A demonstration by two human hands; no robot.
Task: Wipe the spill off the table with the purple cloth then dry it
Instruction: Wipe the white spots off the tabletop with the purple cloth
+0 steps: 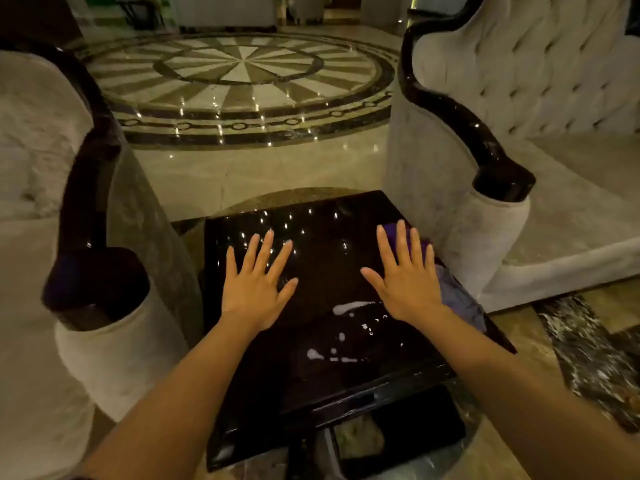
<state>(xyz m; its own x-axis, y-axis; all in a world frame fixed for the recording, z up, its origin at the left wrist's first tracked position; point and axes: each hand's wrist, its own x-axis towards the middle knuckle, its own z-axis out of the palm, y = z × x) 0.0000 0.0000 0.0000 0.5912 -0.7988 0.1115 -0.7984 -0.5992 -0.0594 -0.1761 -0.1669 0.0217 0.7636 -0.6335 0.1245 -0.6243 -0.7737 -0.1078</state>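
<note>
A small dark glossy table (322,265) stands between two armchairs. A whitish spill (349,308) lies on its near half, with more drops and streaks (325,355) closer to me. Along the table's right edge lies the purple cloth (457,296), with a brighter purple part (391,228) at the far right corner. My left hand (258,282) hovers flat over the table's left side, fingers spread, holding nothing. My right hand (405,275) is spread flat over the right side, partly covering the cloth, and I cannot tell whether it touches the cloth.
A pale armchair with a dark glossy armrest (93,271) stands close on the left. A tufted pale sofa with a dark armrest (498,174) stands close on the right. Beyond the table lies polished marble floor with a round medallion (239,81).
</note>
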